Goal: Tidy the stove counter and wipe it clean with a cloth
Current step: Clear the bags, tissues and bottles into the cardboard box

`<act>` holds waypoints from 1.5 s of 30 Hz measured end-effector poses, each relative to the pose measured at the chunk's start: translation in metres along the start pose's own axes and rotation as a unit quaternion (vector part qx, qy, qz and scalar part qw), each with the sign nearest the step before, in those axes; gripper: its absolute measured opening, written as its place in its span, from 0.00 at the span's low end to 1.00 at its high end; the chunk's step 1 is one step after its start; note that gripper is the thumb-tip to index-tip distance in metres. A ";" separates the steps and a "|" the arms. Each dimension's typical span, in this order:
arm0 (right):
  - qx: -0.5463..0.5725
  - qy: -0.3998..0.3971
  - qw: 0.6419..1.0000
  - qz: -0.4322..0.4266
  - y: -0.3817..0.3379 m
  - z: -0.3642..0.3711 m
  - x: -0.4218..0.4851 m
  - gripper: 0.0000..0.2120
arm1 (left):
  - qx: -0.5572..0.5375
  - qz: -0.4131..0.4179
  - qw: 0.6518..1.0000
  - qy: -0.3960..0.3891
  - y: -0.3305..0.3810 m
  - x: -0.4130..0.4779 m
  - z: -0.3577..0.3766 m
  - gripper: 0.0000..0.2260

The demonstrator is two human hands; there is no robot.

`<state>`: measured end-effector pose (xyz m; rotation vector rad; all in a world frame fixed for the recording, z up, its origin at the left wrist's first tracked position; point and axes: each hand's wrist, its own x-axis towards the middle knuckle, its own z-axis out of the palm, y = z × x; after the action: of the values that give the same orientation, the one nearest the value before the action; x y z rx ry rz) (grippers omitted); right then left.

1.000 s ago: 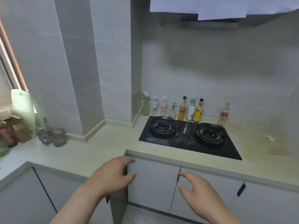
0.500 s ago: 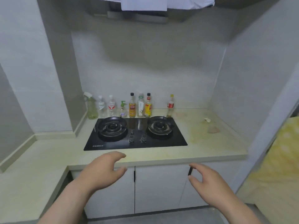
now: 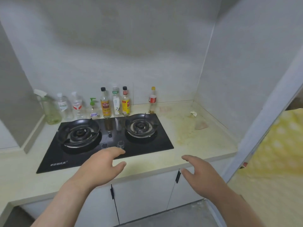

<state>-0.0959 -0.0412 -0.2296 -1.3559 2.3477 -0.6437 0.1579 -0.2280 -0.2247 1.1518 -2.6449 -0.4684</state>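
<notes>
Grip, both hands: apart and empty. My left hand (image 3: pixel 101 167) hovers over the front edge of the stove (image 3: pixel 147 148), fingers loosely spread and thumb held out. My right hand (image 3: pixel 201 176) hangs before the front edge of the table (image 3: pixel 205 145), above the cupboard doors (image 3: pixel 142 194), fingers likewise relaxed. Neither hand touches anything.

Table condition: a yellowish stain (image 3: pixel 185 133) lies right of the stove, from near the back wall toward the front edge. A crumpled scrap (image 3: pixel 193 113) sits near the back right corner, with a pale flat piece (image 3: pixel 200 125) close beside it. I cannot tell whether either is the cloth, and no other cloth is in view.

A row of bottles (image 3: pixel 105 104) stands upright along the back wall behind the stove. A spray bottle (image 3: pixel 50 110) is at its left end and a red-label bottle (image 3: pixel 152 100) stands alone at its right.

Handling, by judgement: the bottles look light, some perhaps glass and possibly greasy. I would take each round the body, not the cap. The scrap looks soft, so a pinch should do. The stove top is smooth glass and suits flat wiping.
</notes>
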 end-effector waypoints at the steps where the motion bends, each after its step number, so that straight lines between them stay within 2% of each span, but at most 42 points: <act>1: 0.003 -0.001 1.000 0.000 0.004 -0.001 0.007 0.23 | 0.002 0.002 1.000 -0.004 0.001 0.010 0.003 0.21; 10: 0.024 -0.004 0.999 0.030 0.058 -0.033 0.057 0.22 | -0.001 0.020 0.999 -0.028 0.046 0.085 0.031 0.21; 29: 0.005 -0.034 0.999 -0.042 0.248 -0.152 0.168 0.23 | -0.024 -0.027 0.999 0.006 0.243 0.199 0.112 0.19; 35: 0.016 -0.043 0.997 -0.055 0.265 -0.162 0.203 0.23 | -0.022 -0.060 0.998 0.014 0.255 0.216 0.115 0.20; 45: -0.006 -0.075 0.995 -0.067 0.268 -0.157 0.298 0.24 | -0.036 -0.100 0.994 0.019 0.217 0.286 0.121 0.21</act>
<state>-0.5097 -0.1518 -0.2673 -1.5218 2.1605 -0.5448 -0.2178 -0.2759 -0.2354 1.3942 -2.4708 -0.5662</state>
